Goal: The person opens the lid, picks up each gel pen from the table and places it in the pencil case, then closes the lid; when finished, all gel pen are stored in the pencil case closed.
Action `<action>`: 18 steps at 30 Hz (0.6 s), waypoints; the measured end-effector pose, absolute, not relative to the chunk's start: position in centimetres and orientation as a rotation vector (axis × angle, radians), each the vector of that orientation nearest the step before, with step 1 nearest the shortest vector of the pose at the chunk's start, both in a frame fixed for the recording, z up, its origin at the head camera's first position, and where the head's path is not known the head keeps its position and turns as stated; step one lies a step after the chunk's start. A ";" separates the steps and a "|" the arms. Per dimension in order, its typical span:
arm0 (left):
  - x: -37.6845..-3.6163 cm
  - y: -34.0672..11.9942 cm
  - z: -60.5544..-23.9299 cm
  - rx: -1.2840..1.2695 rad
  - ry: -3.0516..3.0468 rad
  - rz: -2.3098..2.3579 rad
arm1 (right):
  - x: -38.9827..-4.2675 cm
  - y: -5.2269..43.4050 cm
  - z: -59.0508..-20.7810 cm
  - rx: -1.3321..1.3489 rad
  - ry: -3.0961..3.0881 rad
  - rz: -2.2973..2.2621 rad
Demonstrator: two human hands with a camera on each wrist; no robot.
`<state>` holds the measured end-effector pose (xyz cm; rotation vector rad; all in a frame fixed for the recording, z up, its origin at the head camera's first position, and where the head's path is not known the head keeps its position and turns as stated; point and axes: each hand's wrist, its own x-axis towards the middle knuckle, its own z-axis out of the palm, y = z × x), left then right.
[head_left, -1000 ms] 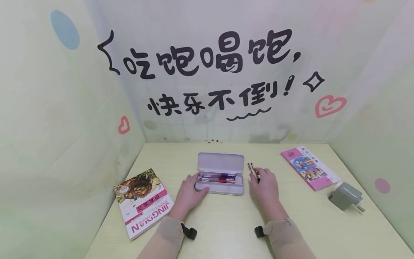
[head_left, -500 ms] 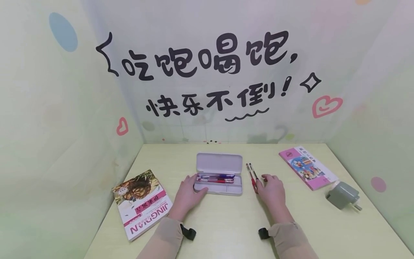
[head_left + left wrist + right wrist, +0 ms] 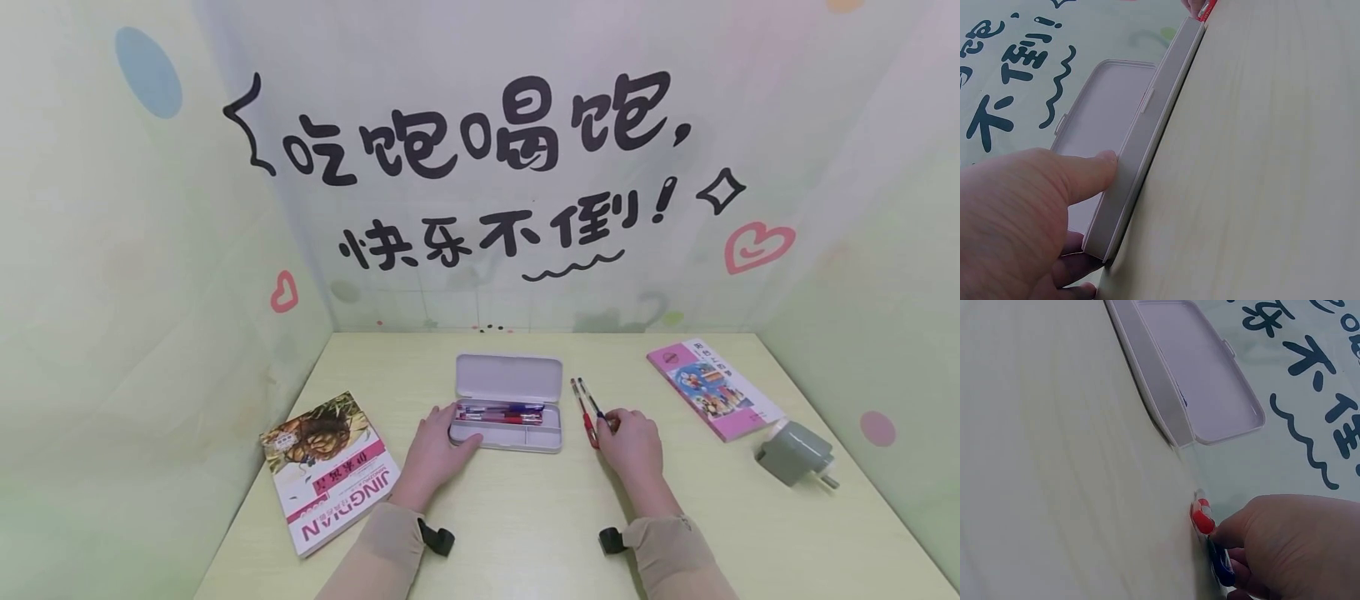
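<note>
An open pale pencil case [image 3: 510,379] lies at the table's middle, with several pens in its tray. My left hand [image 3: 438,446] grips its front left corner. In the left wrist view the thumb of my left hand [image 3: 1016,212] presses the front wall of the case [image 3: 1147,144], and the fingers curl round its end. A red pen [image 3: 583,410] and a blue pen [image 3: 592,402] lie side by side just right of the case. My right hand [image 3: 630,437] has its fingertips curled onto their near ends. In the right wrist view my right hand [image 3: 1291,544] pinches the blue pen [image 3: 1222,570], beside the red pen [image 3: 1202,517].
A book with a red and white cover [image 3: 330,471] lies at the front left. A pink book [image 3: 712,387] lies at the back right, and a grey plug adapter [image 3: 797,454] sits near the right wall. Painted walls close in the table on three sides.
My right hand drew back towards me, uncovering more of the two pens, then its fingertips curled onto their near ends. The left hand stayed on the case.
</note>
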<state>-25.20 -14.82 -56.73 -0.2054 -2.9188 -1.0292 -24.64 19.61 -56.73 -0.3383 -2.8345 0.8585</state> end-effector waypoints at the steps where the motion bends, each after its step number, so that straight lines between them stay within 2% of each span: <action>1: -25.2 -14.8 -56.7 -0.204 -2.919 -1.028 | -24.7 19.6 -56.8 -0.342 -2.833 0.862; 18: -25.2 -14.8 -56.8 -0.205 -2.917 -1.047 | -24.7 19.9 -57.1 -0.362 -2.801 0.895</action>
